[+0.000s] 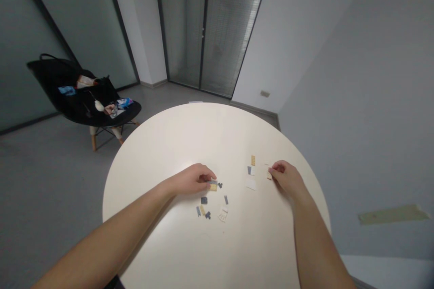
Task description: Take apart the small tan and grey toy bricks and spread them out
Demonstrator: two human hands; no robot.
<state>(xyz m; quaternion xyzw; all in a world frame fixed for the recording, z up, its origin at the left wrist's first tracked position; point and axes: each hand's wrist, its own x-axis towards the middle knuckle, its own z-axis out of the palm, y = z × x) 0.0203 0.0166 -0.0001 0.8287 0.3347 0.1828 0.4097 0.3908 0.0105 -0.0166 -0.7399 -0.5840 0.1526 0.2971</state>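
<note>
My left hand (195,179) rests on the table with curled fingers, its thumb and fingertips at a grey building-brick piece (213,182). A yellow brick piece (213,188) lies against the near side of the grey one. Small dark grey pieces (220,185) sit just right of them. Over on the right, my right hand (286,176) has thumb and fingers closed on a pale tan brick piece (269,173) at the table surface; the fingers partly hide it. Left of that hand lie a yellow studded plate (253,160), a grey piece (249,170) and a white plate (251,184).
Nearer me on the round white table (217,131) are a dark grey block (204,200), a slim yellow piece (202,210), a grey piece (226,199) and several white pieces (223,214). A black chair (76,113) holding a bag and packets stands beyond, at the left.
</note>
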